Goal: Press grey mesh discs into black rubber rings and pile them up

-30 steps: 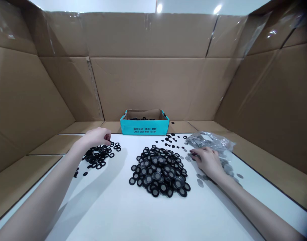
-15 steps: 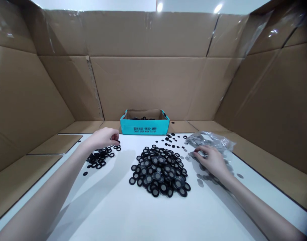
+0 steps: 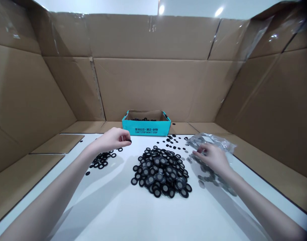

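Observation:
My left hand [image 3: 115, 139] is raised above the white table, its fingertips pinching a small black ring [image 3: 129, 141]. Below and to its left lies a loose heap of black rings [image 3: 101, 160]. On the right, my right hand [image 3: 213, 157] is closed in a pinch over scattered thin grey discs [image 3: 201, 183], beside a clear plastic bag [image 3: 222, 142]; what its fingertips hold, if anything, cannot be made out. Between the hands sits a big pile of black rings with grey centres [image 3: 160, 174].
A turquoise open box [image 3: 146, 128] with black pieces inside stands at the back. Small black bits [image 3: 171, 142] are strewn to the right of it. Cardboard walls [image 3: 153, 87] enclose the white table [image 3: 113, 214] at the back and sides.
My left hand has moved right, away from the loose ring heap, carrying a black ring. My right hand stays near the bag and discs with little movement.

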A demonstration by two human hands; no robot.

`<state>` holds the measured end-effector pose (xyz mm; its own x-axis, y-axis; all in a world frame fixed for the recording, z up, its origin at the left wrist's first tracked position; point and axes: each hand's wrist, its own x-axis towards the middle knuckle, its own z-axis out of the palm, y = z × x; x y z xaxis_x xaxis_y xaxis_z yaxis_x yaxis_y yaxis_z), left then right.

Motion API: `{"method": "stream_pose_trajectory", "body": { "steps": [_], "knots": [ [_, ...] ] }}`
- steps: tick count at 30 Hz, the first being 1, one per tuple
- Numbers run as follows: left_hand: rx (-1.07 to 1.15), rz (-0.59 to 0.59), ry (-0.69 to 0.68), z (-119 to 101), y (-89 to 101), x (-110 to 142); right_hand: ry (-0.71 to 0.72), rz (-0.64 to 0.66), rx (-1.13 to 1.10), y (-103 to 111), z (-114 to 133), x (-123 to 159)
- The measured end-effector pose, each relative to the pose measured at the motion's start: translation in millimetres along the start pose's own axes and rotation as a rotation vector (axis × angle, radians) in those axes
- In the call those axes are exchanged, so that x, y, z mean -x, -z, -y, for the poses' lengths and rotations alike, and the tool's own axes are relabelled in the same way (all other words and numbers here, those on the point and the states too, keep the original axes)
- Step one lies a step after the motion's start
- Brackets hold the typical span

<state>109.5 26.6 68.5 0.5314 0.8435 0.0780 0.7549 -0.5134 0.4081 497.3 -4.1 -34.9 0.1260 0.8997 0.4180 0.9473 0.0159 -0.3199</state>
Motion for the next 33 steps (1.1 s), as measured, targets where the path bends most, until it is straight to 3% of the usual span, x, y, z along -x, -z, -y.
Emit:
{"method": "stream_pose_trajectory", "body": {
  "steps": [6,11,16,20,25,28,33],
  "knots": [
    [0.032,-0.013,0.010,0,-1.2,-2,-0.072,0.037,0.062,7,-17,3],
    [0.149,-0.032,-0.011,1,-5.3,-2,-0.089,0.038,-0.021,17,-9,-1],
    [0.363,-0.006,-0.034,-6,-13.8,-4,0.012,0.076,-0.245,27,31,-5],
    [0.535,0.029,-0.049,-18,-20.6,-5,0.138,0.127,-0.420,32,87,6],
    [0.831,0.094,-0.100,-35,-24.5,3,0.279,0.043,-0.751,32,152,25],
    [0.815,0.076,-0.107,-45,-23.0,10,0.326,0.013,-0.828,29,168,32],
    [0.754,0.034,-0.109,-54,-24.9,15,0.256,-0.027,-0.897,19,164,36]
  ]
}}
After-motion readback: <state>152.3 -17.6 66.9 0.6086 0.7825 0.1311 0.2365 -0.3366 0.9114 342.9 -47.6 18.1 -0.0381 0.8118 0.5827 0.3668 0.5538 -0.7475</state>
